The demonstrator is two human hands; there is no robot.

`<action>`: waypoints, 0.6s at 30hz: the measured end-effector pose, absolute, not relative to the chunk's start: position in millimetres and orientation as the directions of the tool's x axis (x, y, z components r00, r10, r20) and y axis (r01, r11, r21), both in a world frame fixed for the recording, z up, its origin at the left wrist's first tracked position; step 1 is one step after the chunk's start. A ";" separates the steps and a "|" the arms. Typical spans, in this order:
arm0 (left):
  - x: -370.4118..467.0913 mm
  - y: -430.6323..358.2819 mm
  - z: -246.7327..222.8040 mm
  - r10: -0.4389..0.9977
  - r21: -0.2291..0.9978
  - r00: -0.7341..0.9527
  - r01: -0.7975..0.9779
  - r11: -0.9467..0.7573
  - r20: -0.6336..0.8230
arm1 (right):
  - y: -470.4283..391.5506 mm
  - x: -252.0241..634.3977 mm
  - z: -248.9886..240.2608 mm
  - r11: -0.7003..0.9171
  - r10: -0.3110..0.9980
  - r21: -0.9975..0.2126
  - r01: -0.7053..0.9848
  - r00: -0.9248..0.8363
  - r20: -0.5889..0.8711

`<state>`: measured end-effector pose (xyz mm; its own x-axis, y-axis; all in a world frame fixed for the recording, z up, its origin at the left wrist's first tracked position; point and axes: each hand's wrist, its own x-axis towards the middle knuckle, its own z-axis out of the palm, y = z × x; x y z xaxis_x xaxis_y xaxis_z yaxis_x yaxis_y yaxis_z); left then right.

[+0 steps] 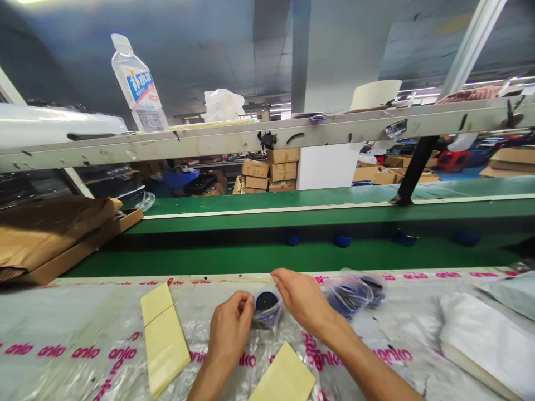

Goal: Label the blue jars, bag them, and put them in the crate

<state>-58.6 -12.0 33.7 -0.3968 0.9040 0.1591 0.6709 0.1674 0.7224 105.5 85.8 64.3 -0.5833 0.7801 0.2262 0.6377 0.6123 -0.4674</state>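
Just below centre, toward six o'clock, sits a bagged blue-and-black round piece (266, 303). The left hand (230, 326), fingers curled narrow, flanks it at eight o'clock; the right hand (300, 296), fingers together, at three. Whether either grips the bag, I cannot tell.

Shelf (217, 135) ahead of me holds a labelled bottle (140, 83), crumpled white wad (223, 104), off-white roll (376, 94). Beyond, I see stacked cartons (271, 170) beside a pillar (326, 167), red stool (452, 161) farther right.
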 end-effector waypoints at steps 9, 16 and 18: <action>-59.7 -7.7 36.9 0.900 0.694 -0.382 0.707 0.137 0.211 | 68.8 111.6 62.9 0.731 0.583 -0.570 0.375 -0.778 0.235; -68.4 -6.0 32.5 0.887 0.807 -0.428 0.578 0.121 0.173 | 60.4 81.4 42.2 0.831 0.544 -0.317 0.457 -0.786 0.292; -72.5 -8.3 32.6 0.869 0.818 -0.465 0.557 0.141 0.167 | 63.8 80.7 40.7 0.844 0.533 -0.267 0.465 -0.776 0.337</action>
<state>-72.5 -8.3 32.6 -0.4651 0.8694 0.1668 0.5574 0.1412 0.8182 80.7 63.8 40.7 -0.7760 0.5333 0.3367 0.4645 0.8444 -0.2669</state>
